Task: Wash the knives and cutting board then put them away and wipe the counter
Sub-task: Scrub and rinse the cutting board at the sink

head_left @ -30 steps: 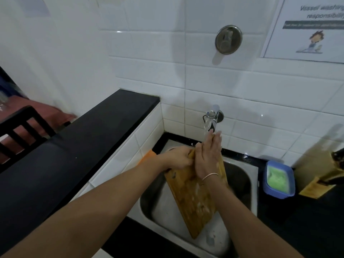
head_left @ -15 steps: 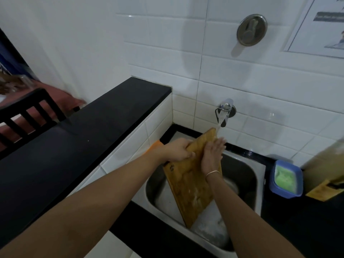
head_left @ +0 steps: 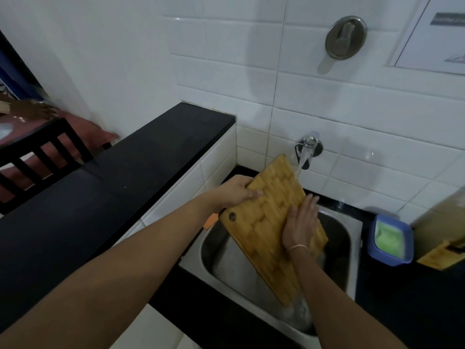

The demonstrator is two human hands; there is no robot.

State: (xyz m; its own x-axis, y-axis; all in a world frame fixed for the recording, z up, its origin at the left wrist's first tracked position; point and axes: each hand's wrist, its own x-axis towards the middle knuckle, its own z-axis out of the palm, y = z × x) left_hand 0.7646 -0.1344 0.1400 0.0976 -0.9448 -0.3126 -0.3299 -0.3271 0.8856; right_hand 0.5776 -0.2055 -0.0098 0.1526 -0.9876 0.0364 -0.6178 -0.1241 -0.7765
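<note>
On the far left a dark chair point(head_left: 37, 157) stands beyond the black ledge point(head_left: 105, 197), which carries nothing I can see. Moving right, an orange scrap point(head_left: 210, 221), maybe a sponge or cloth, peeks out beside the sink point(head_left: 352, 248) under the left arm. The left hand point(head_left: 237, 193) grips the board point(head_left: 266, 222) by its left edge, fingers curled over onto the face, holding it tilted with the top corner up by the tap point(head_left: 308, 149) and the bottom corner down in the basin. Water runs from the tap onto the board's upper right edge. The right hand point(head_left: 299, 226) lies flat and spread on the board's face, palm pressed to the wood, which looks like rubbing under the stream. The wood looks wet and free of suds, so I judge this is rinsing, near the end of the board's wash, though the back cannot be seen. Right of the sink sits a blue tub point(head_left: 388, 241) of green soap on the black counter point(head_left: 415, 311), and at the far right edge is a blurred wooden thing point(head_left: 442, 253) that may be a knife block. No knives are clearly visible, so whether they are washed I cannot tell. Putting the board away and wiping the counter appear still to come.
</note>
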